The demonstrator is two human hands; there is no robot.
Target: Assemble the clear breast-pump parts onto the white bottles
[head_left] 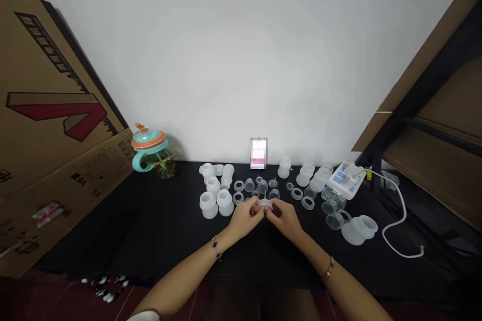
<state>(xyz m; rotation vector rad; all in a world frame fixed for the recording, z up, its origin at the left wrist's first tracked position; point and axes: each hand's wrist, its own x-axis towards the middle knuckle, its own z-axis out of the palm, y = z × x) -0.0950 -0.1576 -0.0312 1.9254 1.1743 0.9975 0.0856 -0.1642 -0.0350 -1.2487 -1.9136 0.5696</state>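
Over the black table, my left hand [244, 216] and my right hand [286, 216] meet at a small translucent ring-shaped part [265, 203]. The fingers of both hands are closed on its two sides, and a thin pointed tip rises from its top. Just beyond my hands lie translucent rings [239, 185] and small clear cups [262, 187]. Several white bottles [209, 205] stand to the left of my left hand. More rings [308, 202] lie beyond my right hand, to the right.
A teal-lidded glass jug [164, 163] stands at the back left beside a large cardboard box [48, 125]. A lit screen [258, 153] leans on the wall. At right are clear containers [334, 220], a wide white bottle [357, 230] and a white device [347, 179] with a cable [404, 210].
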